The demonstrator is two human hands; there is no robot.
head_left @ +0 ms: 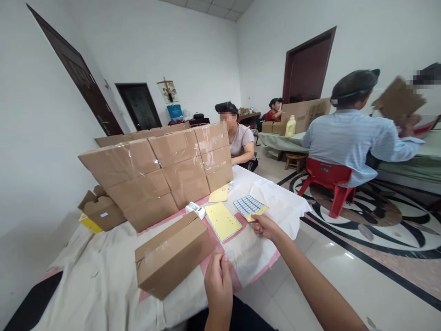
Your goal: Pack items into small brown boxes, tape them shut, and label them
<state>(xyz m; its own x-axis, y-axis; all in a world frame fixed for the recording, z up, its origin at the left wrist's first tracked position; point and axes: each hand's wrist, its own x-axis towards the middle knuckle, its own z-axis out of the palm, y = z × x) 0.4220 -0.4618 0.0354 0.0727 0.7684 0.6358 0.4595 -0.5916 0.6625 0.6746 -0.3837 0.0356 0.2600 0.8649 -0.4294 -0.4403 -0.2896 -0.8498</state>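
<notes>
My right hand [263, 226] reaches out over the table and pinches the near edge of a yellow sheet of blue-edged labels [248, 205]. My left hand [217, 276] rests on the cloth-covered table [103, 276] with fingers curled together, just right of a taped cardboard box [172, 253], and nothing shows in it. A bare yellow backing sheet [223, 221] lies between the box and the label sheet. A small white device [195, 209] sits behind the box.
A wall of stacked taped cartons [161, 172] stands at the back of the table, an open small box [101, 209] to its left. A person sits behind the stack; another on a red chair [327, 181] at the right table holds cardboard.
</notes>
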